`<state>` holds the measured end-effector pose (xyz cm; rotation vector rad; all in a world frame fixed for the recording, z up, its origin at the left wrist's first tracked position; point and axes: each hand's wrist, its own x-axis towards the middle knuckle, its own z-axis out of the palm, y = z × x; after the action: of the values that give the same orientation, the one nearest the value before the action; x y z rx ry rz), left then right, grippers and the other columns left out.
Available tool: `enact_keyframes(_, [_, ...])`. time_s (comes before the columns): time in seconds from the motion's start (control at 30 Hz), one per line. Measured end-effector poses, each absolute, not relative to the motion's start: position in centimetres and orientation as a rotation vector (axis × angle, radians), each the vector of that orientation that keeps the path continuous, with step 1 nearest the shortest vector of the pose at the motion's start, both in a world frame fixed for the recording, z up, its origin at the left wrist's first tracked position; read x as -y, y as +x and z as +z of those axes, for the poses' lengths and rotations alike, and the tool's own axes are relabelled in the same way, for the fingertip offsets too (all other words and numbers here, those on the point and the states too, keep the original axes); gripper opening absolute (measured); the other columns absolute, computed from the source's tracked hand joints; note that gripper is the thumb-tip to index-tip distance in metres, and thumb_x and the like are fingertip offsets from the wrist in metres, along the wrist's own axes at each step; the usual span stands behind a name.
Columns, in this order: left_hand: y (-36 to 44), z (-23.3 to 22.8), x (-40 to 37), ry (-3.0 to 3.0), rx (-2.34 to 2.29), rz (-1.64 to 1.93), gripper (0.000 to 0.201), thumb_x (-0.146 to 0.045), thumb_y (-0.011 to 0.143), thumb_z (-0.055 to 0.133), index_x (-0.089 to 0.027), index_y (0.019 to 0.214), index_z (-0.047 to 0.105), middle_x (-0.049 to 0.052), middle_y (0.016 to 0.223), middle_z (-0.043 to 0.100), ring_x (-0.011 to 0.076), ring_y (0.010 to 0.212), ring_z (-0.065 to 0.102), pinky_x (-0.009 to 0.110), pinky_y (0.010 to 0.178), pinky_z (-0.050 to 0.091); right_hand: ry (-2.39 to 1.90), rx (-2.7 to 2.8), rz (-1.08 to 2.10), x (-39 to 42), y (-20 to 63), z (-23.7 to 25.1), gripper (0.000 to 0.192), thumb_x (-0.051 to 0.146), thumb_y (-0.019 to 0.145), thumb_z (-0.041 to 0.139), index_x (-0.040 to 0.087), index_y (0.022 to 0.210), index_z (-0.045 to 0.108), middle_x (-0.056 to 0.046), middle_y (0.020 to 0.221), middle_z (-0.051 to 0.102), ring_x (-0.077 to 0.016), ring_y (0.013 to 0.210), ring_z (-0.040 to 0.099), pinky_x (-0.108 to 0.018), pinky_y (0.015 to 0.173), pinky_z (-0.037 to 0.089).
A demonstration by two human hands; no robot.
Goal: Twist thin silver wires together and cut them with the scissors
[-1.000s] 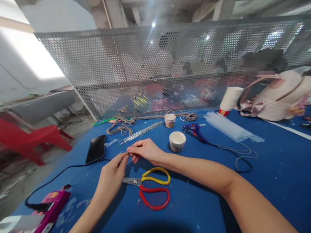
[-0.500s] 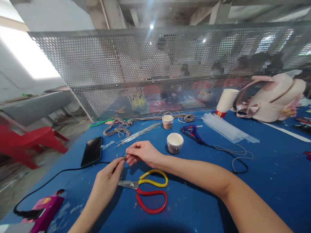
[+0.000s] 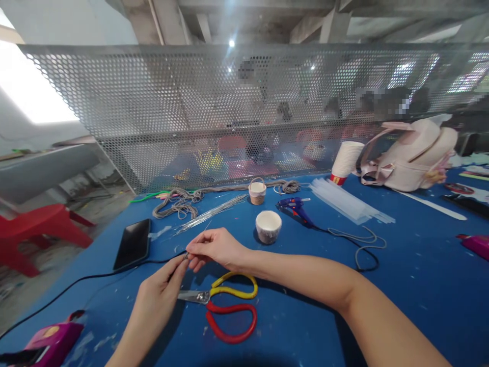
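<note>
Pinching with both hands just left of centre, I have the left hand and the right hand closed fingertip to fingertip on a small thin grey piece, held just above the blue counter. My judgement: this goes best with both pinches kept close together and the wrists low, so the piece cannot slip or bend away. Directly below the hands lie scissors with one yellow and one red handle loop, blades pointing left. Up and right stands a small white cup, and further left a black phone with a black cable running lower left. I cannot tell what the pinched piece is; fingers cover most of it. Figures behind the perforated metal screen are blurred.
</note>
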<state>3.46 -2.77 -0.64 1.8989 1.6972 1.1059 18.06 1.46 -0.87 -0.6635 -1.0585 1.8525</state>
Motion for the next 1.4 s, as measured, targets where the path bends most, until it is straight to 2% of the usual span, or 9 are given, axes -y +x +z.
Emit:
enact_keyframes(0.1, [3.3,-0.8,2.8,1.917,-1.692,1.091,0.033,-0.049,0.066,0.051,-0.022,0.074,0.069,0.005,0.077,0.075,0.0244,0.071,0.069,0.025,0.062,0.053,-0.661,1.060,1.852,-1.5,18.0,-1.0,0.048,0.046,0.040,0.083,0.012,0.064,0.060,0.002,0.053,0.062,-0.0109,0.047,0.061,-0.025,0.050,0.051])
enact_keyframes(0.27, [3.2,-0.9,2.9,1.928,-1.716,1.063,0.040,-0.048,0.068,0.050,-0.021,0.091,0.068,0.005,0.084,0.075,0.0223,0.071,0.069,0.023,0.060,0.052,-0.642,1.070,1.847,-1.5,18.1,-0.9,0.051,0.050,0.038,0.081,0.011,0.063,0.061,0.001,0.052,0.062,-0.0105,0.047,0.060,-0.024,0.050,0.050])
enact_keyframes(0.5, [3.1,-0.9,2.8,1.939,-1.721,1.023,0.043,-0.051,0.069,0.050,-0.020,0.093,0.067,0.004,0.081,0.075,0.0208,0.066,0.067,0.022,0.056,0.050,-0.667,1.068,1.846,-1.5,18.1,-0.9,0.050,0.049,0.039,0.082,0.011,0.063,0.062,0.001,0.053,0.062,-0.0107,0.047,0.059,-0.026,0.051,0.051])
enact_keyframes(0.7, [3.1,-0.9,2.7,1.913,-1.686,1.080,0.037,-0.049,0.067,0.052,-0.021,0.085,0.069,0.003,0.083,0.075,0.0221,0.072,0.067,0.023,0.063,0.051,-0.695,1.064,1.840,-1.3,18.1,-0.6,0.039,0.043,0.048,0.082,0.012,0.062,0.061,0.003,0.051,0.060,-0.0096,0.045,0.058,-0.023,0.049,0.050])
enact_keyframes(0.9, [3.1,-0.7,2.5,1.927,-1.682,1.080,0.032,-0.048,0.068,0.052,-0.023,0.079,0.069,0.003,0.080,0.075,0.0226,0.071,0.068,0.024,0.064,0.052,-0.712,1.048,1.842,-1.2,18.1,-0.7,0.043,0.045,0.041,0.082,0.013,0.061,0.062,0.003,0.050,0.060,-0.0089,0.043,0.057,-0.022,0.046,0.049])
enact_keyframes(1.07, [2.9,-0.8,2.6,1.985,-1.657,1.124,0.032,-0.048,0.069,0.051,-0.023,0.079,0.069,0.004,0.083,0.075,0.0233,0.074,0.068,0.025,0.068,0.052,-0.731,1.110,1.831,-1.0,18.0,-0.4,0.034,0.040,0.056,0.079,0.013,0.064,0.061,0.004,0.051,0.059,-0.0082,0.045,0.057,-0.022,0.048,0.050])
enact_keyframes(1.17, [2.9,-0.8,2.7,1.998,-1.677,1.144,0.032,-0.048,0.069,0.051,-0.023,0.078,0.068,0.004,0.083,0.075,0.0238,0.075,0.069,0.025,0.068,0.053,-0.814,1.268,1.832,-0.9,18.8,0.4,0.034,0.034,0.064,0.077,0.011,0.084,0.062,0.004,0.055,0.060,-0.0090,0.047,0.058,-0.022,0.050,0.050])
enact_keyframes(1.27, [3.0,-0.5,2.9,2.014,-1.693,1.144,0.032,-0.048,0.069,0.052,-0.022,0.077,0.068,0.004,0.083,0.076,0.0243,0.077,0.069,0.026,0.070,0.053,-1.011,1.595,1.596,-0.5,21.6,2.1,0.034,0.023,0.073,0.070,0.011,0.103,0.060,0.001,0.069,0.064,-0.0094,0.053,0.060,-0.022,0.054,0.050])
enact_keyframes(1.4, [3.1,-0.1,3.2,2.016,-1.712,1.155,0.032,-0.048,0.070,0.052,-0.022,0.078,0.068,0.005,0.086,0.075,0.0251,0.080,0.069,0.028,0.074,0.053,-1.174,2.097,0.674,1.3,27.6,4.4,0.017,0.020,0.080,0.060,0.014,0.096,0.064,-0.007,0.098,0.066,-0.0146,0.081,0.061,-0.027,0.073,0.047])
